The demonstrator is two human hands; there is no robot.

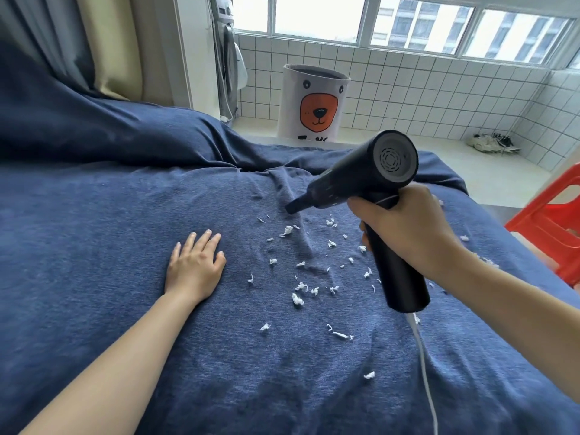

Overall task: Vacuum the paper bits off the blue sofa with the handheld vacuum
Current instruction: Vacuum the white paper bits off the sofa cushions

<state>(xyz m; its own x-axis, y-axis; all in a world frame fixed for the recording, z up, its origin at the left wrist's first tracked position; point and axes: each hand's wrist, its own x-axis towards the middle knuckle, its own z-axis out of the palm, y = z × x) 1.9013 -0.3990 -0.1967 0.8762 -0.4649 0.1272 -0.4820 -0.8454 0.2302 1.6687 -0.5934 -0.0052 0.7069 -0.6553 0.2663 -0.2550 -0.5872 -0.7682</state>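
The blue sofa (pixel 125 309) fills the lower view, its cloth cover wrinkled near the middle. Several white paper bits (pixel 298 298) lie scattered on the seat between my hands. My right hand (pixel 408 227) grips the handle of a black handheld vacuum (pixel 354 180). Its narrow nozzle points down-left and touches the fabric at a fold, just beyond the farthest bits. A white cord (pixel 423 356) trails from the handle's end. My left hand (pixel 194 262) rests flat on the cover, fingers spread, left of the bits.
A white laundry basket with a bear face (pixel 314 102) stands behind the sofa on the tiled floor. A red plastic stool (pixel 552 221) is at the right edge. Shoes (pixel 491 142) lie by the tiled wall; a washing machine (pixel 227 58) is at the back left.
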